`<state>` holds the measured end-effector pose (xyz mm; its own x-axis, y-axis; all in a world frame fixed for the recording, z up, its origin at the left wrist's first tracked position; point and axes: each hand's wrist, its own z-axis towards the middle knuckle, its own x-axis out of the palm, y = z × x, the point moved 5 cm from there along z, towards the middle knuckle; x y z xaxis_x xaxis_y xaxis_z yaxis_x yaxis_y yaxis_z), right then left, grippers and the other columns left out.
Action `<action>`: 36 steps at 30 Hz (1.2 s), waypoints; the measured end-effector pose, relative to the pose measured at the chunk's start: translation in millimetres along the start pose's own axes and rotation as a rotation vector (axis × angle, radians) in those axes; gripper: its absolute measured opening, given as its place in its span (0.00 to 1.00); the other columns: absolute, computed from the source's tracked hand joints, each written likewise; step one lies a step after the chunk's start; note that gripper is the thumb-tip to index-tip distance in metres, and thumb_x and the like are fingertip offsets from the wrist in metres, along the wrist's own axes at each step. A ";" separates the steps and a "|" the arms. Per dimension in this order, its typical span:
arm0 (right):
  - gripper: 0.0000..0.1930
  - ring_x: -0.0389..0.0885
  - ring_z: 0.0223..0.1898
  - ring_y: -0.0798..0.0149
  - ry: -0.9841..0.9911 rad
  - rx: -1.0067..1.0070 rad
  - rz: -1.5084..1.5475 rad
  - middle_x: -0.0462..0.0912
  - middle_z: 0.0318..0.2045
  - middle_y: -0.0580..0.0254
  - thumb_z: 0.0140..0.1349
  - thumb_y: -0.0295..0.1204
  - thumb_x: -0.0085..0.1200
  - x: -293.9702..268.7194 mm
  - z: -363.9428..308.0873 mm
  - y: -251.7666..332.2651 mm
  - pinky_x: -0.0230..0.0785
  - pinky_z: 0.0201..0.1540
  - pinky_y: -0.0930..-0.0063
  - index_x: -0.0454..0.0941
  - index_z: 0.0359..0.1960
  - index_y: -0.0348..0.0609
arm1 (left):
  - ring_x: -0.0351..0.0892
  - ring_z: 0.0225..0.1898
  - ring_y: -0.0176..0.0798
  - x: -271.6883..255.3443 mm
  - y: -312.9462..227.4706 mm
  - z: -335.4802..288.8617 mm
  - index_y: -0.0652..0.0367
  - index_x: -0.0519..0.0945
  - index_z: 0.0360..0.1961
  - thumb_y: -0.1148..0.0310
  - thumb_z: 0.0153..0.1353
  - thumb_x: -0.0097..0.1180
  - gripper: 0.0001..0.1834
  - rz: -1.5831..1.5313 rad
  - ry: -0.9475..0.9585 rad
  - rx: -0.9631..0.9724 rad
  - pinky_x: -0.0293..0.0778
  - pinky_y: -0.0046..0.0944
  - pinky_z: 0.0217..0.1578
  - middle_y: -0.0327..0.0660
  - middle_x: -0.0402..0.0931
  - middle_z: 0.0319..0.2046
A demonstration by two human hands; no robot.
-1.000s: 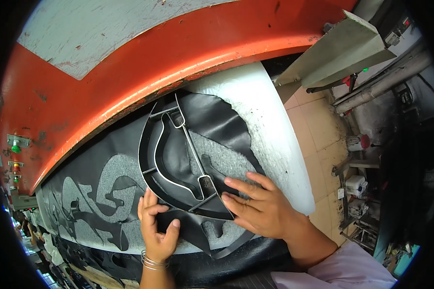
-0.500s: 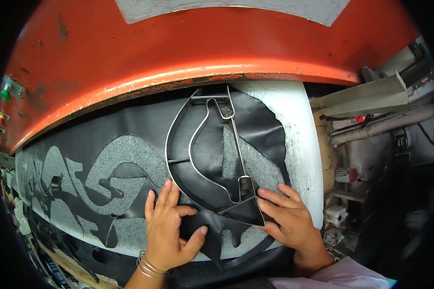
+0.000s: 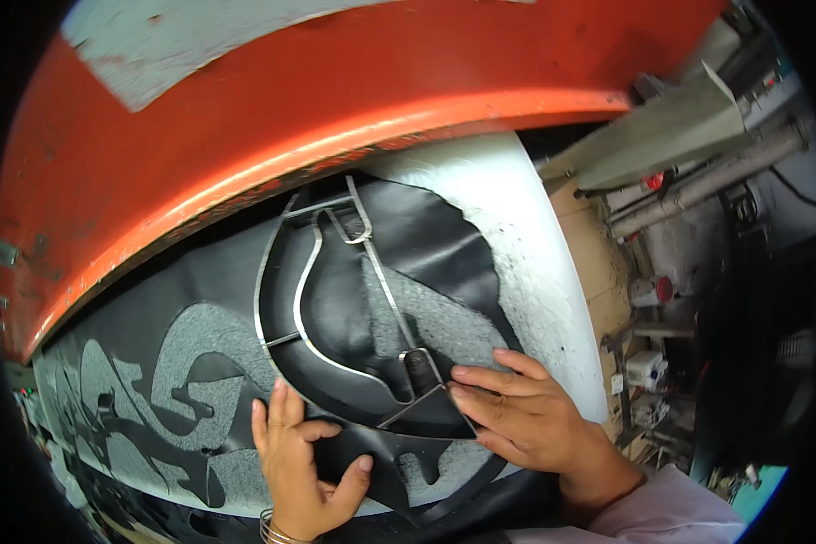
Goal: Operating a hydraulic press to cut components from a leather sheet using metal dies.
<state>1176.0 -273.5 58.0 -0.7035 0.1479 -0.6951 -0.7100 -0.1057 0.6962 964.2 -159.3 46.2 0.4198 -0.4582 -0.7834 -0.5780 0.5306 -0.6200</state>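
A metal cutting die, a curved outline of thin steel strips with cross bars, lies on a black leather-like sheet. Both my hands rest at its near side. The fingertips of my left hand touch or nearly touch the die's lower left curve, with thumb and fingers spread apart. At the die's near right corner, my right hand lays its outstretched fingers against the steel edge. Grey fuzzy patches show where shapes are missing from the sheet.
A large orange machine beam spans the far side, overhanging the die's far end. Under the sheet is a white board. To the right are a grey metal plate, a pipe and a cluttered shelf with a red-capped container.
The view has tilted and shifted, so the die, sheet and hands appear further left and lower. Both hands keep about the same places at the die's edge.
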 end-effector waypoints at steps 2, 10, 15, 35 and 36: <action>0.26 0.75 0.60 0.63 -0.018 -0.003 0.001 0.83 0.49 0.61 0.49 0.25 0.63 0.5 1.3 -3.3 0.59 0.65 0.59 0.77 0.54 0.39 | 0.62 0.66 0.60 -6.3 -14.7 2.8 0.62 0.76 0.41 0.61 0.51 0.65 0.20 0.068 -0.029 0.060 0.45 0.58 0.67 0.61 0.68 0.59; 0.25 0.75 0.59 0.64 -0.021 -0.021 -0.011 0.83 0.50 0.60 0.53 0.27 0.61 -1.6 -0.3 -3.6 0.61 0.64 0.59 0.76 0.55 0.38 | 0.54 0.70 0.63 -2.1 -6.3 1.6 0.61 0.76 0.36 0.56 0.46 0.67 0.22 -0.001 -0.036 -0.015 0.36 0.61 0.68 0.65 0.63 0.64; 0.30 0.76 0.59 0.60 -0.001 -0.002 -0.008 0.81 0.51 0.58 0.46 0.25 0.66 4.7 -2.1 4.6 0.59 0.65 0.55 0.76 0.56 0.38 | 0.56 0.69 0.63 -5.4 -2.2 -6.7 0.61 0.76 0.37 0.56 0.47 0.67 0.23 -0.004 -0.015 0.008 0.38 0.61 0.68 0.65 0.63 0.63; 0.30 0.75 0.59 0.54 0.006 0.055 -0.064 0.80 0.53 0.53 0.46 0.32 0.70 15.8 -1.0 11.7 0.62 0.64 0.55 0.77 0.54 0.37 | 0.56 0.71 0.58 -4.1 7.8 -12.5 0.64 0.76 0.35 0.60 0.48 0.66 0.20 -0.088 -0.092 0.030 0.39 0.60 0.68 0.61 0.62 0.66; 0.31 0.74 0.60 0.53 0.006 0.061 -0.071 0.80 0.53 0.53 0.47 0.32 0.71 15.9 -1.3 11.3 0.62 0.63 0.55 0.76 0.54 0.37 | 0.56 0.70 0.58 -4.0 8.1 -12.1 0.64 0.76 0.35 0.60 0.48 0.66 0.20 -0.098 -0.100 0.020 0.40 0.60 0.68 0.61 0.62 0.65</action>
<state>1156.8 -273.6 54.5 -0.6518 0.1467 -0.7440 -0.7551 -0.0350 0.6547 949.3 -161.9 44.9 0.5421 -0.4355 -0.7187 -0.5169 0.5015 -0.6938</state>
